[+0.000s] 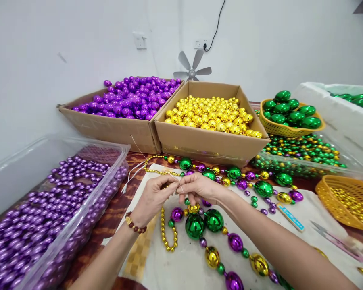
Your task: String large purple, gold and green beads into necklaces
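My left hand (155, 198) and my right hand (198, 187) meet at the middle, fingers pinched together on a thin white string (181, 186). A beaded bracelet is on my left wrist. Below my hands hangs a strand of large beads, with two big green beads (195, 226) at its top and purple and gold ones running to the lower right. A loop of small gold beads (168, 246) dangles under my left hand. Behind my hands, a finished-looking bead strand (233, 172) lies across the white cloth (175, 266).
Cardboard boxes hold purple beads (109, 128) and gold beads (205, 141). A clear bin (125, 151) of purple beads is left. Yellow baskets (323, 193), scissors (335, 241) and a blue-labelled blade (291, 217) lie right. A fan (192, 73) stands behind.
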